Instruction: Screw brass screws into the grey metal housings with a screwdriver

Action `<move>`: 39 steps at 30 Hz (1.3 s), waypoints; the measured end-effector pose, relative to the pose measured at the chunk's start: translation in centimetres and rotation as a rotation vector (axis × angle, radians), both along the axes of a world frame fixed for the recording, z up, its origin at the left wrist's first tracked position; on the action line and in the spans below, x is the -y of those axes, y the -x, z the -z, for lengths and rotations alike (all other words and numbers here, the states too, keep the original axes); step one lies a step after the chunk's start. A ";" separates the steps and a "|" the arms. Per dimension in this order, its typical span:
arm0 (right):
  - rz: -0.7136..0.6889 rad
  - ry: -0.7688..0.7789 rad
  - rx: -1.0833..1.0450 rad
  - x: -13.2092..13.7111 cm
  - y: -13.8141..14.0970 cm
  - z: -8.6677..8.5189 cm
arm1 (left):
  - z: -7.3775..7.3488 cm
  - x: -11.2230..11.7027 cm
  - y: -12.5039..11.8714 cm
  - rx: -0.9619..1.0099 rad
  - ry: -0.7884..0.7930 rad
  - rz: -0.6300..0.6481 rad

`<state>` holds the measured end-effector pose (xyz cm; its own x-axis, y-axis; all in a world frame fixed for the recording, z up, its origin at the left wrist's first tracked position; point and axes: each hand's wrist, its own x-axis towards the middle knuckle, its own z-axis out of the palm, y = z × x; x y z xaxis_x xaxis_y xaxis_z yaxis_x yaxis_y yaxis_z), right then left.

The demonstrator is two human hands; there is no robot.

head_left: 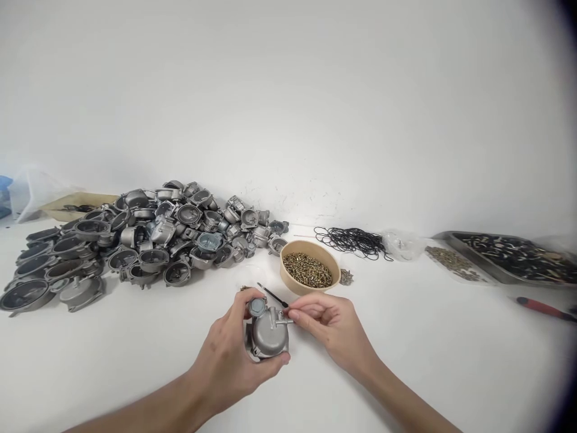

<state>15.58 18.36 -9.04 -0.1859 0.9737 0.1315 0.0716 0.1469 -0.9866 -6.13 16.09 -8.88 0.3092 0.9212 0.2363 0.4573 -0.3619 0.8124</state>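
Observation:
My left hand is wrapped around a grey metal carburetor float bowl, with its rounded side toward me. A hexagonal plug shows at its upper left, and a short spout sticks out to the right. The thumb and fingers of my right hand are pinched together at that spout; whatever is between the fingertips is too small to make out. A thin black rod with a pale tip reaches up to these fingertips from behind the bowl. Whether it is held or lies on the table I cannot tell.
A large heap of similar bowls covers the left. Beyond my hands stand a round tub of brassy screws and a tangle of black rubber rings. To the right are a metal tray of black parts and a red-handled tool.

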 end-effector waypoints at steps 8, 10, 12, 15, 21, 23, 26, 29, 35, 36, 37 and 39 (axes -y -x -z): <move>0.003 -0.002 0.064 0.2 0.0 -0.4 | 0.4 0.0 0.0 -0.025 0.142 0.047; 0.015 -0.011 0.081 0.2 0.0 -0.5 | 0.3 -0.1 0.0 0.001 0.186 0.075; 0.017 -0.020 0.080 0.2 0.0 -0.4 | 0.1 -0.2 0.0 0.027 0.230 0.096; 0.002 -0.014 0.062 0.2 0.1 0.0 | -0.1 -0.3 0.0 0.056 0.280 0.126; 0.023 -0.106 0.130 0.3 0.1 0.1 | 0.1 -0.3 0.1 0.106 0.296 0.155; 0.034 -0.150 0.116 0.4 0.2 0.1 | 0.0 -0.4 0.3 0.118 0.318 0.170; 0.014 -0.215 0.100 0.3 0.1 0.1 | -0.4 -0.8 0.7 0.102 0.343 0.202; -0.053 -0.321 0.161 0.1 -0.5 0.0 | -0.9 -1.2 1.1 0.082 0.347 0.266; -0.196 -0.528 0.220 -0.4 -1.3 -0.3 | -1.1 -1.4 1.4 0.062 0.366 0.313; -0.210 -0.530 0.213 -0.3 -1.3 -0.4 | -1.1 -1.4 1.4 0.057 0.367 0.315; -0.221 -0.525 0.211 -0.3 -1.3 -0.5 | -1.1 -1.4 1.4 0.052 0.368 0.316; -0.236 -0.514 0.227 -0.2 -1.3 -0.7 | -1.0 -1.4 1.4 0.044 0.373 0.315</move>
<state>16.92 18.61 -8.36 -0.4676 0.7250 0.5057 0.1789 0.6379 -0.7491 -7.52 17.45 -7.83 0.5835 0.8089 -0.0725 0.3342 -0.1578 0.9292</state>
